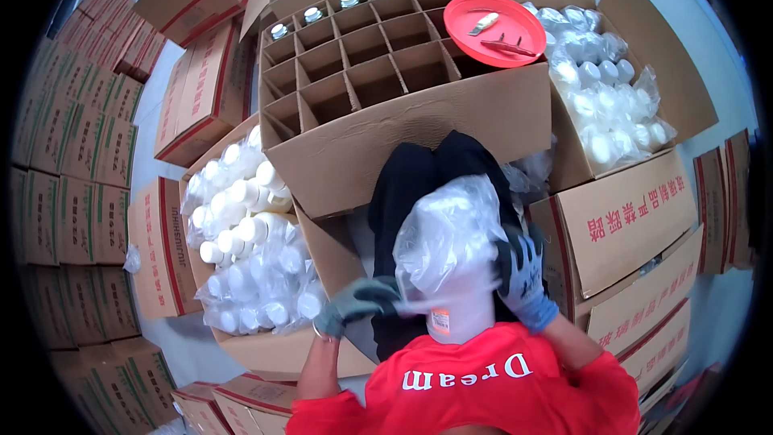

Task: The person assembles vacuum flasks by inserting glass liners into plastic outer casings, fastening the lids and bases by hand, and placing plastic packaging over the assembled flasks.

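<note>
A clear plastic bag (447, 234) rests on the lap over dark trousers, with whitish contents that are hard to make out. Below it is a white container (471, 306) with an orange label, close against the red shirt. My left hand (362, 302), in a grey-green glove, is at the left side of the bag, fingers bent toward a blurred strip of plastic. My right hand (522, 278), in a blue and grey glove, is at the right side of the bag and container, fingers spread and partly blurred. What either hand grips cannot be made out.
Ahead stands a divided carton (411, 113) with capped glass bottles along its far row. A red plate (499, 24) with small tools sits on its right corner. Open boxes of bagged white bottles (250, 234) and white caps (600, 97) flank the lap. Stacked cartons (628, 225) stand right.
</note>
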`<state>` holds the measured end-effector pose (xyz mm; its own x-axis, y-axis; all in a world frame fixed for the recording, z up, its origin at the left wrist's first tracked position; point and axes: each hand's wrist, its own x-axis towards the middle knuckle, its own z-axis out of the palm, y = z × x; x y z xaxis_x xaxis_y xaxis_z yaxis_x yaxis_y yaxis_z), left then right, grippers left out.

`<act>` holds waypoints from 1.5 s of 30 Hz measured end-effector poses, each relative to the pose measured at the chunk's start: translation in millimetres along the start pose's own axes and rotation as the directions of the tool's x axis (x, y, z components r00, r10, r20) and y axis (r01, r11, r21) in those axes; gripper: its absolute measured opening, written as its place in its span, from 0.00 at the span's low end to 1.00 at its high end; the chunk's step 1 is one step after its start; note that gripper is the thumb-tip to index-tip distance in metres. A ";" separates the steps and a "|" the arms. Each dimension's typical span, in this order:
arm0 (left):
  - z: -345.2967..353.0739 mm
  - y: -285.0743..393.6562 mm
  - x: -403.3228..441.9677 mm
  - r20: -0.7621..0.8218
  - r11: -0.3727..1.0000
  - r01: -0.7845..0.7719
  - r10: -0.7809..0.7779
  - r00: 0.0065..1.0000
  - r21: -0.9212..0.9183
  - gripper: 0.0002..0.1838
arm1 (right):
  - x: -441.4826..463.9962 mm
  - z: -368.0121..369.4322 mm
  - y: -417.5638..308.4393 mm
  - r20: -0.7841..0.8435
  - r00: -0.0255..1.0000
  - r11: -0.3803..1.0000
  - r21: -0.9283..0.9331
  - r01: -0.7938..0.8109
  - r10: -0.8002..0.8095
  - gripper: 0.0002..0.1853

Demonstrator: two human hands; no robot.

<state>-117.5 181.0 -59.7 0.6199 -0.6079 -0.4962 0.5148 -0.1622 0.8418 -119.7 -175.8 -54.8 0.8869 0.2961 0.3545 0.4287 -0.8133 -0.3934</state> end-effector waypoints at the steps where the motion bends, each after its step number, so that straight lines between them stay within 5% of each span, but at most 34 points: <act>1: 13.5 2.9 -12.2 0.003 0.936 0.337 -0.339 0.941 0.097 0.19 | -15.1 -4.6 -5.1 0.047 0.999 0.999 0.032 -0.001 -0.001 0.29; 2: 28.8 -14.5 -20.8 0.112 0.935 0.309 -0.330 0.937 0.173 0.20 | -34.5 -7.6 -9.6 0.121 0.993 0.998 0.063 0.002 -0.010 0.29; 4: 24.1 -34.0 -30.3 0.317 0.993 0.116 -0.103 0.943 -0.025 0.20 | -67.1 -15.0 -9.5 0.267 0.963 0.992 0.125 0.016 -0.049 0.31; 5: -0.3 -43.3 -30.7 0.225 0.995 -0.091 0.095 0.970 -0.028 0.21 | -71.9 -23.1 -5.9 0.306 0.950 0.992 0.125 0.021 -0.059 0.31; 6: -14.2 -14.6 -33.1 0.166 0.996 0.007 0.008 0.986 -0.093 0.25 | -72.3 -35.0 -3.3 0.352 0.932 0.989 0.143 0.040 -0.089 0.30; 7: -9.1 44.6 -34.9 -0.061 0.970 0.192 -0.203 0.977 -0.149 0.31 | -72.3 -39.7 -0.6 0.397 0.908 0.983 0.171 0.068 -0.132 0.30; 9: 0.8 77.8 -11.4 -0.137 0.996 -0.067 0.076 0.988 0.064 0.30 | -77.6 -36.2 10.7 0.419 0.874 0.964 0.197 0.176 -0.245 0.30; 10: 4.3 72.6 5.6 -0.159 0.879 -0.064 0.157 0.975 0.473 0.25 | -76.7 -36.7 10.9 0.409 0.870 0.954 0.230 0.193 -0.275 0.28; 12: 6.3 26.9 36.5 -0.090 0.639 -0.200 0.392 0.916 0.743 0.26 | -73.8 -42.9 11.0 0.487 0.809 0.938 0.268 0.221 -0.330 0.28; 15: -0.3 21.4 7.9 -0.326 0.866 0.011 0.177 0.929 0.501 0.23 | -65.2 -37.8 6.7 0.512 0.747 0.902 0.311 0.299 -0.424 0.25; 17: 6.6 -6.0 -27.6 -0.470 0.992 -0.121 0.119 0.875 0.025 0.22 | -49.4 -33.2 0.9 0.496 0.743 0.889 0.329 0.318 -0.449 0.22; 19: 2.6 -26.7 -68.4 -0.546 0.869 -0.253 -0.023 0.837 -0.425 0.23 | -1.2 -16.1 -31.6 0.462 0.776 0.850 0.497 0.174 -0.429 0.22; 21: -9.0 -43.3 -100.5 -0.726 0.728 -0.472 -0.052 0.686 -0.498 0.18 | 53.3 14.7 -60.8 0.330 0.709 0.766 0.441 0.468 -0.623 0.26; 23: -32.3 -66.7 -103.3 -0.848 0.507 -0.706 -0.103 0.519 -0.494 0.15 | 93.6 62.6 -91.7 0.224 0.758 0.745 0.486 0.458 -0.612 0.25; 25: -69.9 -72.7 -97.6 -0.968 0.716 -0.671 -0.025 0.251 -0.192 0.13 | 132.1 113.9 -117.1 0.379 0.700 0.779 0.465 0.421 -0.605 0.23; 27: -112.0 -82.0 -89.3 -0.998 0.696 -0.717 0.013 0.065 -0.038 0.08 | 156.8 144.6 -127.0 0.475 0.501 0.659 0.256 0.708 -0.723 0.21; 29: -164.0 -109.0 -82.6 -1.000 0.729 -0.684 -0.012 -0.004 -0.006 0.06 | 174.1 131.4 -129.3 0.446 0.502 0.646 0.267 0.715 -0.741 0.23; 32: -216.6 -122.6 -77.7 -1.000 0.956 -0.292 -0.013 0.020 -0.018 0.06 | 187.3 108.7 -117.5 0.409 0.599 0.698 0.146 0.702 -0.688 0.24; 35: -253.5 -125.8 -58.5 -0.985 0.999 0.040 -0.006 0.173 0.001 0.09 | 190.5 106.6 -97.6 0.376 0.686 0.758 0.076 0.648 -0.623 0.24; 36: -286.8 -175.0 -39.5 -0.984 0.981 0.153 0.095 0.153 0.118 0.10 | 189.6 108.4 -95.0 0.368 0.706 0.776 0.071 0.627 -0.605 0.24; 38: -297.8 -174.0 -23.0 -0.979 0.968 0.243 0.012 0.203 0.063 0.15 | 186.6 113.1 -97.8 0.373 0.705 0.779 0.088 0.620 -0.603 0.25; 40: -299.9 -153.0 -31.0 -0.909 0.816 0.507 0.053 0.412 0.277 0.16 | 187.7 118.8 -101.7 0.379 0.717 0.797 0.103 0.596 -0.585 0.23; 41: -296.5 -122.5 -44.9 -0.852 0.763 0.569 -0.045 0.521 0.307 0.17 | 189.1 121.4 -101.2 0.387 0.725 0.809 0.107 0.578 -0.569 0.23; 42: -292.7 -90.8 -59.1 -0.774 0.706 0.611 -0.142 0.617 0.358 0.18 | 190.2 123.6 -100.0 0.394 0.735 0.822 0.110 0.558 -0.552 0.23; 43: -319.8 -125.7 -76.3 -0.704 0.727 0.393 0.174 0.688 0.564 0.17 | 191.0 125.4 -100.1 0.402 0.744 0.836 0.115 0.537 -0.533 0.22; 44: -300.4 -67.2 -100.0 -0.759 0.957 0.271 -0.252 0.600 -0.104 0.15 | 193.5 125.7 -102.2 0.395 0.751 0.838 0.102 0.536 -0.529 0.21; 45: -316.5 -72.7 -115.8 -0.844 0.953 0.302 -0.192 0.501 -0.037 0.13 | 194.0 126.8 -102.8 0.403 0.750 0.840 0.101 0.534 -0.525 0.21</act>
<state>-39.3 509.2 -130.7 0.7118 0.3824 -0.5892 0.6994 -0.3090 0.6444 30.0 28.8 -53.2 0.5092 0.8507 0.1304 0.8506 -0.4744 -0.2266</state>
